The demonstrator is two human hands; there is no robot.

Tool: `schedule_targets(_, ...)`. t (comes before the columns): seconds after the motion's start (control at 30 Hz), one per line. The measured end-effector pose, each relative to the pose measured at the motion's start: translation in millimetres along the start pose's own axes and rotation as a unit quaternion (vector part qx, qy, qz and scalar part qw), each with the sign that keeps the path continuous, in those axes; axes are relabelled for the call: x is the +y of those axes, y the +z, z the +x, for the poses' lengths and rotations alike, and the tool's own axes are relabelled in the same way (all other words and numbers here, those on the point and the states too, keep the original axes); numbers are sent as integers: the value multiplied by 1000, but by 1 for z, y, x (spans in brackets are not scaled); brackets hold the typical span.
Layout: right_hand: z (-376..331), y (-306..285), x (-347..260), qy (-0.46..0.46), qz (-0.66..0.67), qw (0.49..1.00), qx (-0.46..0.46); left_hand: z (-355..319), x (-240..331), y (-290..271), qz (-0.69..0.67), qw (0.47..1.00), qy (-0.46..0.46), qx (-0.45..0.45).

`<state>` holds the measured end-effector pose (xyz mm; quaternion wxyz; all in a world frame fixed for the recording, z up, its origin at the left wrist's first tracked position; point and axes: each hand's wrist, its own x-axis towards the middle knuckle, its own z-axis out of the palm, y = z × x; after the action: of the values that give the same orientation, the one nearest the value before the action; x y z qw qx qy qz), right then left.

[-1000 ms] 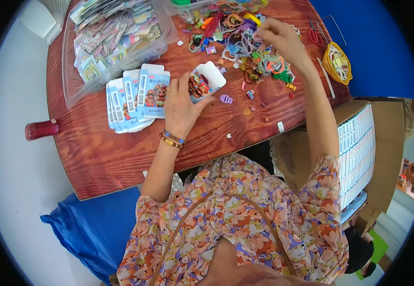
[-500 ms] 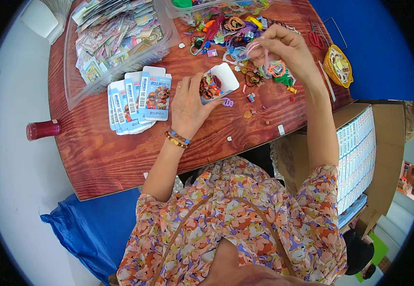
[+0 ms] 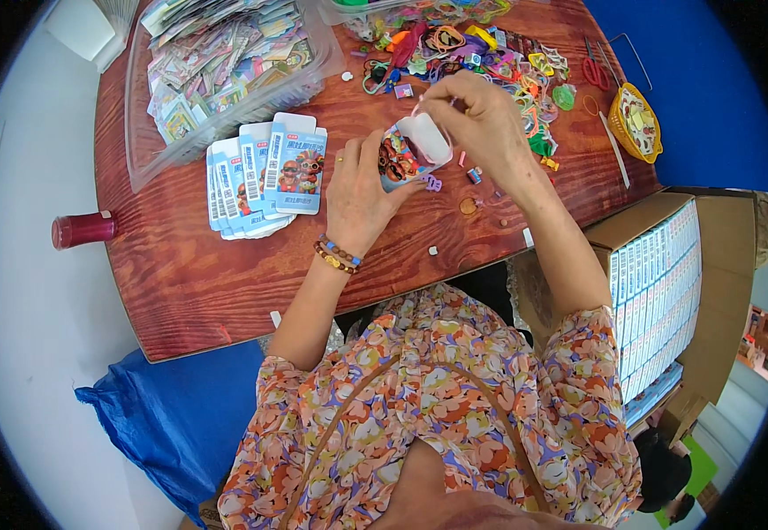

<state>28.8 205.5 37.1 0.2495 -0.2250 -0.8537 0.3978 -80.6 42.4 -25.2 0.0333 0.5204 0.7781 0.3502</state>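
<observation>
My left hand (image 3: 355, 196) is wrapped round a small open-topped blue carton (image 3: 398, 159) with cartoon figures on its front. The carton is tilted, and its white flap (image 3: 428, 137) stands folded out. Right at the opening, my right hand (image 3: 481, 119) is closed in a pinch on a thin pink cord (image 3: 418, 106), part of which loops along the flap. Its fingertips partly hide the cord. Beneath the left thumb lies a small purple trinket (image 3: 433, 183). Left of that hand, several flat-looking blue cartons (image 3: 298, 177) overlap in a fanned stack.
Behind my hands spreads a heap of colourful cords and trinkets (image 3: 454, 40). A clear bin of cards (image 3: 225, 124) stands at the far left. Red scissors (image 3: 593, 71) and a yellow basket (image 3: 615, 124) are on the right. Beside the table sits a cardboard box (image 3: 728, 265) packed with cartons.
My right hand has come left and down from over the trinket heap to the carton's opening, bringing the pink cord. My left hand still holds the carton in nearly the same place.
</observation>
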Motion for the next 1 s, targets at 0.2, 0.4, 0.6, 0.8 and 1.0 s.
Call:
schedule_targets(0.2, -4, 0, -3, 44, -30, 996, -75, 1, 0, 1, -4, 1000, -8, 9)
schedule_targets(0.4, -5, -4, -11, 65, -123, 950, -281, 7, 3, 5, 3, 1000, 12, 26)
schedule_targets(0.6, -6, -37, -15, 190, 136, 945, -231, 10, 4, 8, -43, 998, 12, 42)
schedule_targets(0.8, -27, -37, -32, 246, 133, 923, -265, 19, 13, 24, -96, 994, 54, 22)
schedule_targets(1.0, -25, -136, 7, 169, 146, 973, -65, 16, 26, 26, -159, 987, -1, -11)
